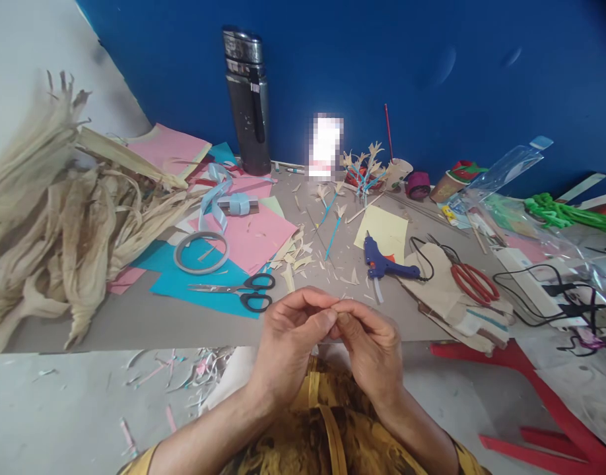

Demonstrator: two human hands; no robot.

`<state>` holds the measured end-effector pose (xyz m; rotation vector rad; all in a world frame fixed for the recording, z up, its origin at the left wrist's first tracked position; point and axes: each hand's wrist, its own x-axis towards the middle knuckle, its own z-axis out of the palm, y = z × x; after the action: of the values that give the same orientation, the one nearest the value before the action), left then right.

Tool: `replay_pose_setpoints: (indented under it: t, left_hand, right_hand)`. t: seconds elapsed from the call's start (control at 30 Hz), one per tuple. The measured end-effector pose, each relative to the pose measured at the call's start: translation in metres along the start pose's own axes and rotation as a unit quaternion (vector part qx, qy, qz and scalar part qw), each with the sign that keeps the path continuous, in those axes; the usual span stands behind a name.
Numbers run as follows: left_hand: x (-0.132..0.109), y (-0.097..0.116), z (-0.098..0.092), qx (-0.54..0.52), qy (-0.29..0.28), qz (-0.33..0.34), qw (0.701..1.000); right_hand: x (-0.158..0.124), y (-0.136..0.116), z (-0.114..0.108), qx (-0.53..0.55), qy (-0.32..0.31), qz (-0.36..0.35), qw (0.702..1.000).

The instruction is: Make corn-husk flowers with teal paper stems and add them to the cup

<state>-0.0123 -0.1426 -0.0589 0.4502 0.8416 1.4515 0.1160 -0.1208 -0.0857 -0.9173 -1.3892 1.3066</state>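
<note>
My left hand (296, 340) and my right hand (372, 343) meet at the fingertips over the table's near edge. Thumbs and index fingers of both are pinched together; whatever they hold is hidden or too small to name. Just beyond them lie cut corn husk scraps (296, 254) and thin blue-wrapped stems (335, 237) tipped with husk petals. Black-handled scissors (256, 292) rest on blue paper (171, 288) to the left of my hands. A blue glue gun (389, 259) lies to their right, partly on a pale yellow sheet (397, 227).
Dried corn husks (85, 218) are heaped at the left. A dark flask (248, 105) stands against the blue wall. A roll of tape (201, 252) lies on coloured paper. Red-handled pliers (474, 284) rest on folded cloth near a white power strip (535, 284). Paper scraps litter the floor.
</note>
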Motion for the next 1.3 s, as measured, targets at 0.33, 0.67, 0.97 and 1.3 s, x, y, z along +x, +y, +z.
replay_pose_setpoints:
  t: [0.33, 0.67, 0.97, 1.3]
  left_hand:
    - [-0.004, 0.002, -0.001, 0.034, 0.008, 0.04, 0.999]
    - [-0.006, -0.001, -0.003, 0.067, -0.007, 0.079, 0.995]
    - [-0.004, -0.001, 0.001, 0.096, -0.013, 0.113, 0.989]
    - [-0.003, 0.004, 0.002, 0.121, 0.029, 0.054, 0.991]
  right_hand:
    - [0.003, -0.008, 0.003, -0.085, 0.006, -0.109, 0.99]
    - [0.007, -0.01, 0.001, -0.22, 0.032, -0.329, 0.918]
    - [0.007, -0.002, -0.009, -0.273, 0.041, -0.364, 0.889]
    - [0.003, -0.013, -0.002, -0.185, 0.025, -0.205, 0.961]
